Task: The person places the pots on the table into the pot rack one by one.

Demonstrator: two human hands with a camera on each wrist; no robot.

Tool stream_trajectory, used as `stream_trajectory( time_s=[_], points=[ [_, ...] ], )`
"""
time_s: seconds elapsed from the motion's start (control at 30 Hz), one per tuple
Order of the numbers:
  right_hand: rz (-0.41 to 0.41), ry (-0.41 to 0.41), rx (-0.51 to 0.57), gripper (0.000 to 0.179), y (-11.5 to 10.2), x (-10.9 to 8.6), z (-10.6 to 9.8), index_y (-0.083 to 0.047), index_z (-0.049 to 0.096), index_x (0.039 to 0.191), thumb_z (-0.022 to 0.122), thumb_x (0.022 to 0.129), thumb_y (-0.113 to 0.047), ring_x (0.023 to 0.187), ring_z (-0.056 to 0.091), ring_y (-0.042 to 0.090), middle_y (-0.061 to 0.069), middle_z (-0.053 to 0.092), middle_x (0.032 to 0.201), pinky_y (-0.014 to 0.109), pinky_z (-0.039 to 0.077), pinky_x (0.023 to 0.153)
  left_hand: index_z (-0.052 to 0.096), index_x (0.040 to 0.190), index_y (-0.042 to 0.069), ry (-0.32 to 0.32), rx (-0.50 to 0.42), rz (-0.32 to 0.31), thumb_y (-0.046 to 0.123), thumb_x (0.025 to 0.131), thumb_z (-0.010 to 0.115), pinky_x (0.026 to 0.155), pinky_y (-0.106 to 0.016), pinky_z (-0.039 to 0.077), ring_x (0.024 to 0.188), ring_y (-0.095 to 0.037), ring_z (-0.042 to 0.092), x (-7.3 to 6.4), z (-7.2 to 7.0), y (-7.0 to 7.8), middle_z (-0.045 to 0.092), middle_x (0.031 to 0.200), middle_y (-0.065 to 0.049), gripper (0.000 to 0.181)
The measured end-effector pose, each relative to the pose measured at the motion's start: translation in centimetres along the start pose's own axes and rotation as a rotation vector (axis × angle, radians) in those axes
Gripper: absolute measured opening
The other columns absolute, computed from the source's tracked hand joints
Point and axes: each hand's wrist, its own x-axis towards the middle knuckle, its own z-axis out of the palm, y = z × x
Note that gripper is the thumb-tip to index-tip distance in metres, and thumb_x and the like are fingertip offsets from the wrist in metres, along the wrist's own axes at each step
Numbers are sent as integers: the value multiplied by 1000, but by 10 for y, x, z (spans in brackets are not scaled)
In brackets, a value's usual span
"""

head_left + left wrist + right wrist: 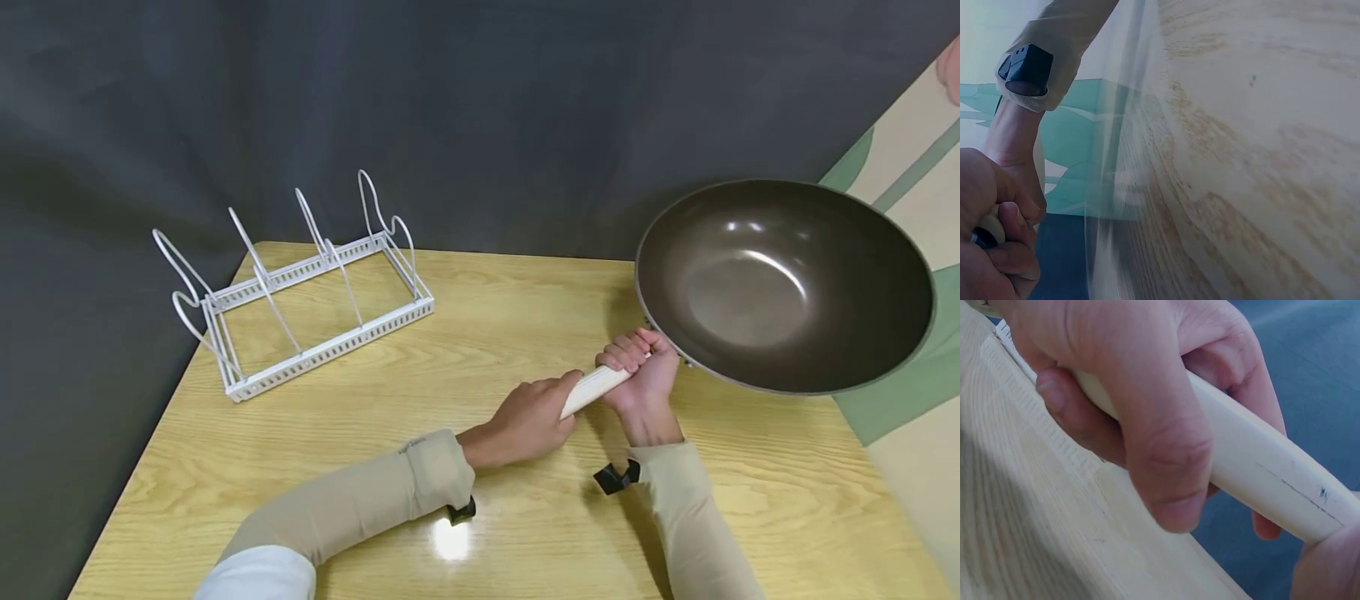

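A large dark brown wok (761,287) is held up at the right, tilted so its inside shows. Both hands grip its cream-white handle (596,389). My left hand (528,421) wraps the handle's outer end, and my right hand (647,377) closes round it next to the pan. Between the hands a short stretch of handle shows, with a thin dark line along it in the right wrist view. That view has the left hand's thumb (1169,469) lying across the handle. In the left wrist view the handle's end (988,231) pokes out of the curled fingers.
A white wire rack (330,337) with upright looped dividers stands at the back left of the wooden table (480,333). A dark curtain (480,117) hangs behind. On the right is a patterned green and cream surface (900,425). Each sleeve carries a small black camera (617,478).
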Motion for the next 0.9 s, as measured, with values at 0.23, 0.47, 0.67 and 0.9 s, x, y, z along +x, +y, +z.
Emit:
stream_trajectory(
  time_s=[0.23,0.47,0.67,0.9],
  points=[
    [-8,3,-34,29,3,3,12,-12,36,58,52,82,-9,39,26,13,0,33,46,25,22,43,51,143,1,9,6,6,3,88,68,58,-18,46,74,-9,58,2,-8,-1,70,101,-6,58],
    [-14,-22,-88,30,7,1,18,-12,35,58,51,83,-8,38,27,13,-1,33,46,24,20,44,51,142,3,29,-12,10,6,88,69,53,-17,43,68,-7,55,-1,-9,-3,67,94,-3,57],
    [-29,-56,-100,30,11,-2,23,-13,34,59,51,82,-7,38,27,12,-1,34,46,24,20,44,50,142,0,50,17,55,7,87,69,51,-16,41,64,-7,53,-3,-12,-5,68,97,-6,59],
    [-41,-62,-186,32,16,-7,28,-15,30,61,52,82,-7,38,29,12,-2,35,46,24,22,43,49,140,-3,60,50,66,9,85,70,46,-17,38,59,-7,50,-9,-12,-4,63,86,-4,60]
  ],
)
